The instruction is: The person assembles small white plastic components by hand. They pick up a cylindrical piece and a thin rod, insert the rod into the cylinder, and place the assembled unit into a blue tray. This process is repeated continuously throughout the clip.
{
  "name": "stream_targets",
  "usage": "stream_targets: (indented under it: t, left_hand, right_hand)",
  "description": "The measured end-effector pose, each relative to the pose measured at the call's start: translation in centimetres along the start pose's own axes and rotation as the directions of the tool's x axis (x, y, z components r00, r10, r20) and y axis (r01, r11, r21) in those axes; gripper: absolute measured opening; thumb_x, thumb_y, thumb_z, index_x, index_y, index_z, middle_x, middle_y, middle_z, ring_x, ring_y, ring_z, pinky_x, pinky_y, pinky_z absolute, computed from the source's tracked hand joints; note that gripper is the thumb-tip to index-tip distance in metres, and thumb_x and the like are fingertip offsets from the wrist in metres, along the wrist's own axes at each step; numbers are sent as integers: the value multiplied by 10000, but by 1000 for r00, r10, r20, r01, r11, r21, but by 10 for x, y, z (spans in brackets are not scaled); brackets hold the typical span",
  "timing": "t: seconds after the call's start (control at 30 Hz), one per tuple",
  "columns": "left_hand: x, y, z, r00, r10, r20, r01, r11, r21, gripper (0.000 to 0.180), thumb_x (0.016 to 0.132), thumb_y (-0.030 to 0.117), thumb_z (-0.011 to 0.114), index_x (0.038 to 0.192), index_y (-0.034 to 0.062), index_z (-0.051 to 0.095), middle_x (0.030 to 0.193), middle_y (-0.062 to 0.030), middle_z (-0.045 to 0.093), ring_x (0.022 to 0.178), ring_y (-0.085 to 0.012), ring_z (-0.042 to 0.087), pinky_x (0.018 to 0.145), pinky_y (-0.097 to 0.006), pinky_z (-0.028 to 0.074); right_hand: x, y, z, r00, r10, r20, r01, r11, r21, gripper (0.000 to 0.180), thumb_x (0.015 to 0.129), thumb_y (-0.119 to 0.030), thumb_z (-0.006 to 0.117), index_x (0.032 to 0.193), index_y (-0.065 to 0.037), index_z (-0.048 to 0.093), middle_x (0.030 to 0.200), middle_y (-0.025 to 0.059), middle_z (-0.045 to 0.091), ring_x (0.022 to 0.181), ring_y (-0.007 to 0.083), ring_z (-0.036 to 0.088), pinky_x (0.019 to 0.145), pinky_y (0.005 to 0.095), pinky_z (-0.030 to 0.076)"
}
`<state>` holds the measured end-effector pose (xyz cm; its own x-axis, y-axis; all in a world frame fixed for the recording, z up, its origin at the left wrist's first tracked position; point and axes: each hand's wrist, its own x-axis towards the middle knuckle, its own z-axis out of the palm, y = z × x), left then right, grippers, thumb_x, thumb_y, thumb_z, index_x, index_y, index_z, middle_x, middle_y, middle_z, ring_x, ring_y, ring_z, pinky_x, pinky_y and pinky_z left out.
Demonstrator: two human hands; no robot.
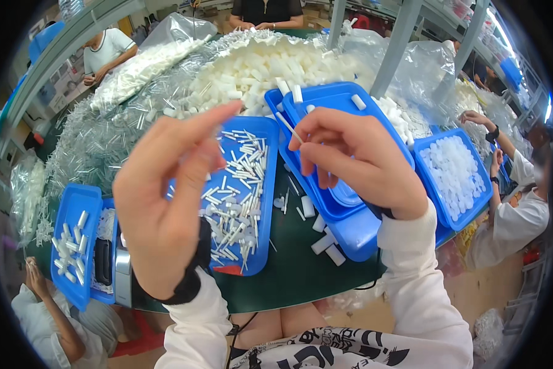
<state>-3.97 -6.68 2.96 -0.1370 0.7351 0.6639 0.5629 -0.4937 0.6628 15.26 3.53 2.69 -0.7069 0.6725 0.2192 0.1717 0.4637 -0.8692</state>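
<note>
Blue trays (252,184) crowd the table; bare green strip (295,270) nearest.

Bright, even overhead light with soft, faint shadows. Glare whitens the plastic bags (424,61) beyond the fingers (304,132), which are slightly blurred. Fisheye bending curves the shelf rails (55,55); black vignette rings the rim.

Both forearms rise from the lower edge in white sleeves with dark cuffs, held up above the round dark green desk (301,270). The left hand (165,197) is raised with palm turned inward, fingers (212,120) stretched loosely upward and apart, gripping nothing. The right hand (356,163) is curled, knuckles outward, its thumb and forefinger pinched on a thin white plastic stick (287,126) slanting up-left.
</note>
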Motion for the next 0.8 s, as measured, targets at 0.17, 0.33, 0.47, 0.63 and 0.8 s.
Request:
stream_targets:
  t: [0.17, 0.33, 0.47, 0.63, 0.8]
  left_hand:
    - [-4, 15, 17, 995, -97, 4, 97, 995, -13, 187, 859, 28, 521, 1019, -29, 598, 761, -5, 516, 674, -59, 468, 604, -182, 343]
    - [-3, 13, 26, 999, 0, 47, 2, 1000, -29, 119, 832, -22, 530, 943, -41, 568, 824, -54, 569, 670, -73, 503, 612, -189, 382]
    - [-4, 17, 32, 999, -52, -5, 52, 997, -65, 112, 822, -42, 528, 927, -57, 563, 836, -84, 568, 664, -103, 540, 615, -209, 409]
    - [-4, 15, 32, 998, 6, 62, -5, 1000, -21, 103, 812, -52, 536, 911, -61, 562, 799, -90, 544, 665, -128, 550, 615, -214, 410]
    - [-3, 14, 31, 998, 38, 55, -38, 999, -15, 108, 803, -58, 547, 909, -62, 564, 787, -93, 543, 662, -132, 549, 615, -218, 410]
  right_hand:
    - [-18, -15, 4, 953, -233, -194, 238, 971, 2, 139, 855, -57, 499, 921, 16, 598, 775, 39, 634, 568, 32, 436, 491, 176, 342]
    - [-20, 1, -1, 851, -468, -239, 420, 879, -224, 98, 785, -31, 590, 840, 11, 658, 703, 62, 634, 563, 71, 471, 492, 200, 346]
    - [-17, 8, -2, 809, -536, -241, 486, 841, -238, 163, 682, 21, 656, 838, 4, 699, 666, 70, 635, 533, 111, 499, 475, 223, 350]
    - [-17, 6, -4, 792, -538, -289, 491, 842, -223, 239, 626, 55, 671, 855, -5, 708, 646, 61, 635, 495, 116, 499, 452, 232, 344]
    - [-16, 9, -10, 765, -576, -288, 508, 815, -279, 241, 628, 54, 678, 857, -13, 710, 635, 59, 630, 495, 105, 498, 443, 225, 331]
